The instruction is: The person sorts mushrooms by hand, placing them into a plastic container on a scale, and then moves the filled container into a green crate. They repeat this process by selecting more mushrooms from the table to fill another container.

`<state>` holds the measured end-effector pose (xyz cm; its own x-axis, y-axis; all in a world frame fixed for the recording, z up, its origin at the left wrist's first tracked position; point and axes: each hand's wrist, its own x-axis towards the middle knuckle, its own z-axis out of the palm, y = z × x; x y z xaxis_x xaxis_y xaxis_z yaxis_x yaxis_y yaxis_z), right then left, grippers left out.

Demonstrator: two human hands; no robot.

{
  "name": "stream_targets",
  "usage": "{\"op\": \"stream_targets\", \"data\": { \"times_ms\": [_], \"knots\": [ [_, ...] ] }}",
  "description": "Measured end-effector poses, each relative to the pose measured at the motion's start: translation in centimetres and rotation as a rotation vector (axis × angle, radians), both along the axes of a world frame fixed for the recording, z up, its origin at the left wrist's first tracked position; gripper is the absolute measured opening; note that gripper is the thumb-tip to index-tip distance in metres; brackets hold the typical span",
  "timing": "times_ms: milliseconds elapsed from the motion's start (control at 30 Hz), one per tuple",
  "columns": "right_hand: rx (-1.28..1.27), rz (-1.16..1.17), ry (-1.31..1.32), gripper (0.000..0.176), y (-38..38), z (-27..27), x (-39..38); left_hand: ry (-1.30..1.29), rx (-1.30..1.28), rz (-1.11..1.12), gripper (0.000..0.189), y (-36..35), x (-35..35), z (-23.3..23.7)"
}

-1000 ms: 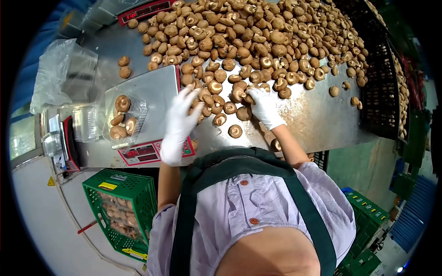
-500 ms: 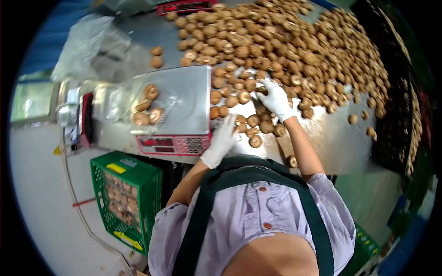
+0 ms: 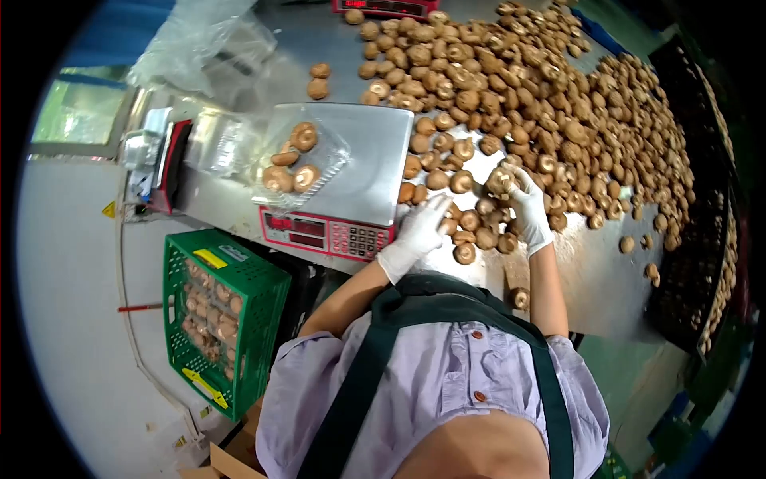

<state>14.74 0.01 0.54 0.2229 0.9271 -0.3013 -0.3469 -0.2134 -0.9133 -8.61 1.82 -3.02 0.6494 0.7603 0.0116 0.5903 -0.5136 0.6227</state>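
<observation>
Both my hands wear white gloves. My right hand (image 3: 527, 206) is closed on a brown-capped shiitake mushroom (image 3: 500, 182), its paler side partly showing, over the near edge of the big mushroom heap (image 3: 550, 104). My left hand (image 3: 418, 234) rests on the steel table (image 3: 578, 275) beside the scale, fingers stretched out and nothing seen in them. A few loose mushrooms (image 3: 485, 237) lie between my two hands. Left of them stands a digital scale (image 3: 375, 152) with a red front. On its plate sits a clear plastic tray (image 3: 323, 177) with several mushrooms in it.
Clear plastic bags (image 3: 195, 56) lie at the back left. A green crate (image 3: 267, 295) with packed mushrooms stands below the table at left. Dark crates (image 3: 690, 239) line the right side. Another red scale (image 3: 391, 6) is at the far edge. One mushroom (image 3: 519, 298) lies near my apron.
My right hand has drawn back from the heap and now holds a mushroom up. My left hand stays beside the scale. The whole view has shifted slightly.
</observation>
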Motion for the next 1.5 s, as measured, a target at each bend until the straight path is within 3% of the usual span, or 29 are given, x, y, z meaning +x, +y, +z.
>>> {"op": "stream_targets", "data": {
  "times_ms": [33, 67, 133, 333, 500, 533, 567, 600, 667, 700, 767, 800, 900, 933, 1000, 1033, 1067, 1100, 1167, 1200, 1300, 1333, 1400, 1433, 1500],
  "knots": [
    [0.033, 0.003, 0.21, 0.04, -0.8, 0.3, 0.8, 0.055, -0.09, 0.011, 0.055, 0.3, 0.3, 1.4],
    [0.106, 0.0, 0.325, 0.047, -1.6, -2.1, 2.1, -0.02, -0.037, 0.018, 0.053, 0.3, 0.3, -0.2],
    [0.121, -0.068, 0.427, 0.053, -3.0, -1.5, 2.1, -0.006, -0.001, 0.033, 0.051, 0.0, 0.3, 0.2],
    [0.073, -0.016, 0.35, 0.056, -4.3, 0.8, 0.1, -0.141, 0.027, 0.086, 0.037, -0.6, -0.5, 1.6],
    [0.198, 0.026, 0.501, 0.06, -3.8, 1.3, -1.1, -0.303, 0.059, 0.12, 0.034, -0.9, 0.0, 2.5],
    [0.2, 0.022, 0.5, 0.06, -3.8, 1.6, -1.3, -0.422, -0.273, 0.159, 0.033, -1.0, 0.1, 2.4],
    [0.196, 0.053, 0.447, 0.059, -3.7, 1.8, -1.4, -0.535, -0.606, 0.197, 0.033, -1.0, 0.4, 2.4],
    [0.189, 0.084, 0.395, 0.058, -3.7, 2.3, -1.5, -0.535, -0.606, 0.195, 0.033, -1.0, 0.7, 2.9],
    [0.129, 0.228, -0.02, 0.059, -4.0, 3.7, -1.8, -0.869, -1.373, 0.287, 0.038, -0.9, 1.3, 4.0],
    [0.155, 0.299, -0.017, 0.061, -4.1, 3.9, -2.1, -0.944, -1.501, 0.291, 0.045, -1.0, 1.5, 3.8],
    [0.11, 0.374, 0.07, 0.059, -4.1, 3.7, -2.4, -0.927, -1.58, 0.285, 0.045, -1.0, 1.2, 3.8],
    [0.053, 0.322, -0.05, 0.046, -3.5, 4.6, -2.6, -0.913, -1.658, 0.269, 0.046, -0.8, 1.2, 4.1],
    [-0.251, 0.203, -0.515, 0.032, -1.2, 4.7, -2.9, -0.792, -1.68, 0.344, 0.037, -0.9, 0.2, 2.6],
    [-0.194, 0.237, -0.815, 0.033, -0.6, 3.6, -2.8, -0.768, -1.722, 0.339, 0.033, -0.9, -0.2, 2.4],
    [-0.055, 0.262, -1.134, 0.037, 0.7, 0.9, -3.1, -0.807, -1.72, 0.41, 0.031, -1.1, -0.4, 2.3],
    [-0.065, 0.322, -1.177, 0.04, 1.3, 1.8, -4.0, -0.891, -1.72, 0.424, 0.032, -0.9, -0.4, 2.5],
    [0.109, 0.288, -1.317, 0.045, 1.8, -0.5, -4.5, -0.975, -1.72, 0.437, 0.034, -0.9, -0.5, 2.5],
    [0.071, 0.333, -1.389, 0.046, 2.1, -0.8, -5.4, -0.976, -1.718, 0.437, 0.034, -0.9, -0.5, 2.4],
    [0.113, 0.367, -1.546, 0.054, 2.3, -2.9, -5.8, -1.039, -1.681, 0.671, 0.029, -0.8, -0.5, 1.8],
    [0.118, 0.368, -1.548, 0.054, 2.5, -2.2, -5.7, -1.043, -1.678, 0.671, 0.029, -0.5, -0.7, 1.3],
    [-0.159, 0.402, -0.865, 0.065, 1.8, 1.7, -4.8, -0.912, -1.618, 0.455, 0.031, -0.1, -0.9, 1.4],
    [-0.12, 0.346, -0.676, 0.059, 1.1, 1.5, -4.3, -0.913, -1.616, 0.454, 0.031, -0.2, -0.5, 2.2],
    [-0.127, 0.252, -0.071, 0.055, 0.3, 1.1, -2.9, -0.84, -1.541, 0.45, 0.033, -0.5, 0.0, 3.2],
    [-0.002, 0.21, 0.39, 0.054, 0.3, 0.8, -2.8, -0.894, -1.567, 0.353, 0.05, -0.4, 0.1, 2.9],
    [0.038, 0.195, 0.537, 0.052, -1.0, 1.9, -2.3, -0.907, -1.582, 0.301, 0.055, -0.4, 0.5, 2.9]
  ]
}}
